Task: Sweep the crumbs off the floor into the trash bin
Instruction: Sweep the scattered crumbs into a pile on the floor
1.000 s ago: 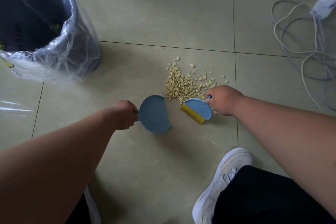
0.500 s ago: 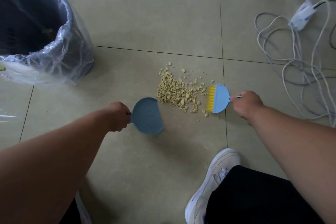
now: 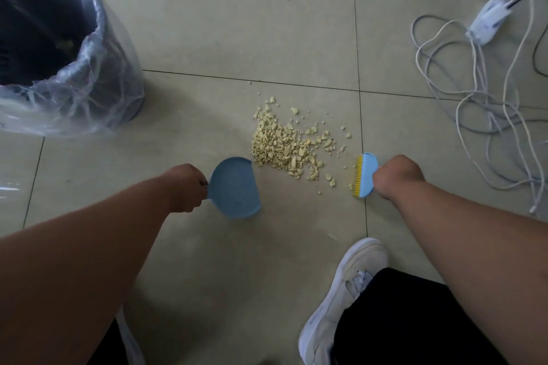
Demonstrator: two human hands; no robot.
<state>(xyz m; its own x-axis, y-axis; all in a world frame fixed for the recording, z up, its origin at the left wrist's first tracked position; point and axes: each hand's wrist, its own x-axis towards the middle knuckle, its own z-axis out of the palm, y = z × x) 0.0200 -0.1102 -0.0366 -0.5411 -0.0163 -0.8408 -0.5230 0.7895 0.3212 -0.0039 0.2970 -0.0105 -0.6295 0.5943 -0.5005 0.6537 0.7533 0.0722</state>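
floor (image 3: 237, 24): pale tile, dark grout lines. trash bin (image 3: 98, 38), clear liner, far left; white cables (image 3: 474, 104) far right; white shoe (image 3: 347, 296) near us. crumbs (image 3: 284, 145) piled between blue dustpan (image 3: 234, 187), grasped by our left hand (image 3: 185, 187), and brush (image 3: 366, 175), grasped by our right hand (image 3: 397, 176). since the earlier frame, brush sits farther from pile; open tile ahead.

Both arms outstretched, left grip (image 3: 188, 187) and right grip (image 3: 396, 176) fisted
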